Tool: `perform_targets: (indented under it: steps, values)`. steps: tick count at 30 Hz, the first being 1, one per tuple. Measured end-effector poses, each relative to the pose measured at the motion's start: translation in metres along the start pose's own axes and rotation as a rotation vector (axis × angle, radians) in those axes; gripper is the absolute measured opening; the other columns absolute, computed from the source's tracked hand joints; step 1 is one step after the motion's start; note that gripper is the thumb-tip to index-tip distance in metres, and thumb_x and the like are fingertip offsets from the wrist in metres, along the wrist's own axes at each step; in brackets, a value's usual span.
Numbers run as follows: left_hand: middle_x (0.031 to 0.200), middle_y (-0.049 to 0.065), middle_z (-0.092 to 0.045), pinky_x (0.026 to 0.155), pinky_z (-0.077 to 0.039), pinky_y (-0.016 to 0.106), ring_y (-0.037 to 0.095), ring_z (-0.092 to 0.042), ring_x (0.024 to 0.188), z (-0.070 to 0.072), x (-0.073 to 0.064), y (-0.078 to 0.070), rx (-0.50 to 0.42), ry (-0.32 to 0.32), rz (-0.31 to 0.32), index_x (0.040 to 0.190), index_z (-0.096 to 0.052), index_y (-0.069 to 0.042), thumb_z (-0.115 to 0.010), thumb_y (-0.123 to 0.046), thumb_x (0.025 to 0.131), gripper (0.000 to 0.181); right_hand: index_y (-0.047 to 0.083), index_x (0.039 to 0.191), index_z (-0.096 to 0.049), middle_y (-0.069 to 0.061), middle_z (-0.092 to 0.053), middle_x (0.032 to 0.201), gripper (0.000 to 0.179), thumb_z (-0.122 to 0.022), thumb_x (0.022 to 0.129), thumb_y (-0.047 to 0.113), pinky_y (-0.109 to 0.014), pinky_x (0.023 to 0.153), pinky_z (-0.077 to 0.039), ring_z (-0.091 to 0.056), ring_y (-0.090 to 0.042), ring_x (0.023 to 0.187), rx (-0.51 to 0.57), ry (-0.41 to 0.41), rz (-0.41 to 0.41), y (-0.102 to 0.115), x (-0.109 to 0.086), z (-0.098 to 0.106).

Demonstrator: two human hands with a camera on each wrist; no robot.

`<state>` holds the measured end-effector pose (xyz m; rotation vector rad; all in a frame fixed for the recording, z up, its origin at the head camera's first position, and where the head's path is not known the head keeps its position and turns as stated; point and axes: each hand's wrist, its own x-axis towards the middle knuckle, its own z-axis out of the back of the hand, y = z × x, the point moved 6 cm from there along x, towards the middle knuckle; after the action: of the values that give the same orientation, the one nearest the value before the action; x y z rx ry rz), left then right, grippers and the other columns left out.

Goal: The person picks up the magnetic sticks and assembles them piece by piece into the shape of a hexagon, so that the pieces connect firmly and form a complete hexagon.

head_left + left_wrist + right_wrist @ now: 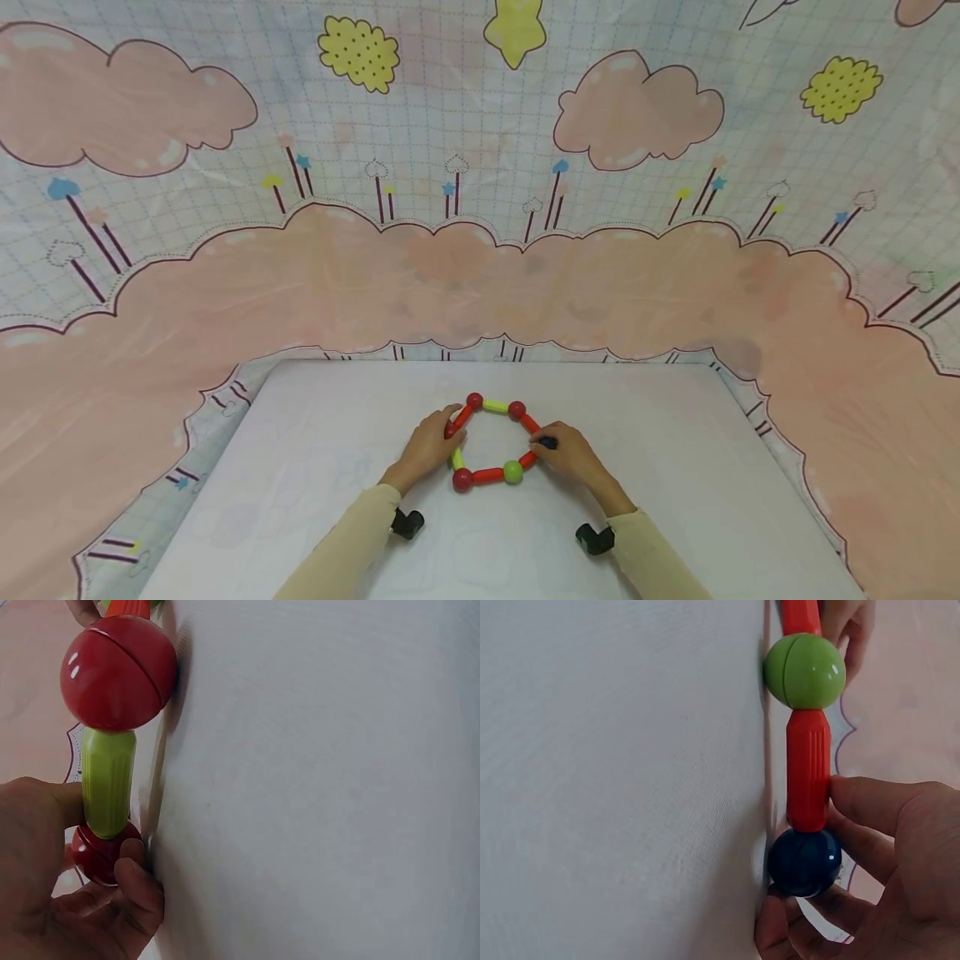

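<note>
On the white table lies a closed ring of plastic rods and balls. My left hand [429, 448] curls its fingers round the red ball [105, 855] at the ring's left corner, thumb against the yellow-green rod [109, 784]. At the right corner, my right hand [576, 456] grips the dark blue ball [805, 862], with the thumb along the red rod [808, 771]. Nearest me are another red ball [462, 479] and a green ball [513, 472], joined by a red rod [487, 475]. Two red balls, one of them the far-right ball [517, 409], sit at the far side.
The white table [360, 387] carries the ring near its middle. Behind it and along its sides hangs a patterned cloth [480, 287] with clouds and stars. Black wrist-camera parts [596, 539] stick out by both sleeves.
</note>
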<state>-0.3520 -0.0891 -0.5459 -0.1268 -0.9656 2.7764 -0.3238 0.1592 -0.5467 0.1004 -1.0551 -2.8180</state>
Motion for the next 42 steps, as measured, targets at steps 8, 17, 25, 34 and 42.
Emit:
perform_targets:
  steps: [8,17,25,34,42]
  values:
    - [0.097,0.006,-0.059,0.067,-0.043,0.028,0.016,-0.051,0.081,0.001,0.001,0.001,-0.012,0.001,-0.006,0.137,-0.053,-0.004,-0.066,-0.028,0.094,0.051,0.017,0.105,-0.070,-0.009,-0.066,0.113,0.015,-0.070,0.090,0.023,-0.053,0.099,-0.048,-0.059,-0.027,0.106,-0.013,0.005,-0.022,0.007,0.003,-0.004]
    - [0.086,0.004,-0.061,0.057,-0.039,0.028,0.017,-0.051,0.070,0.007,0.011,-0.003,0.055,-0.008,0.046,0.128,-0.059,-0.006,-0.068,-0.029,0.091,0.045,0.009,0.124,-0.060,-0.007,-0.067,0.105,0.040,-0.072,0.089,0.025,-0.037,0.077,-0.053,-0.060,-0.019,0.088,-0.094,0.006,-0.072,0.015,0.031,0.003]
    - [0.080,0.002,-0.057,0.056,-0.038,0.028,0.016,-0.051,0.069,0.000,0.019,-0.002,0.063,0.024,0.034,0.124,-0.060,-0.006,-0.069,-0.027,0.091,0.041,0.007,0.106,-0.069,-0.004,-0.065,0.085,0.025,-0.070,0.090,0.026,-0.029,0.064,-0.046,-0.055,-0.017,0.073,-0.178,0.038,-0.077,0.010,0.049,0.002]
    - [0.082,0.003,-0.058,0.058,-0.039,0.028,0.016,-0.052,0.071,0.001,0.019,-0.001,0.065,0.036,0.036,0.123,-0.060,-0.008,-0.069,-0.029,0.090,0.040,0.006,0.102,-0.069,-0.003,-0.065,0.080,0.023,-0.068,0.090,0.025,-0.028,0.061,-0.044,-0.055,-0.016,0.069,-0.174,-0.012,-0.087,0.011,0.053,0.003]
    - [0.088,0.004,-0.060,0.064,-0.043,0.029,0.017,-0.052,0.076,0.000,0.018,-0.001,0.016,0.045,0.022,0.126,-0.058,-0.006,-0.070,-0.030,0.090,0.045,0.006,0.106,-0.068,-0.005,-0.065,0.082,0.026,-0.068,0.090,0.026,-0.028,0.060,-0.043,-0.055,-0.018,0.069,-0.140,-0.050,-0.112,0.014,0.054,0.003]
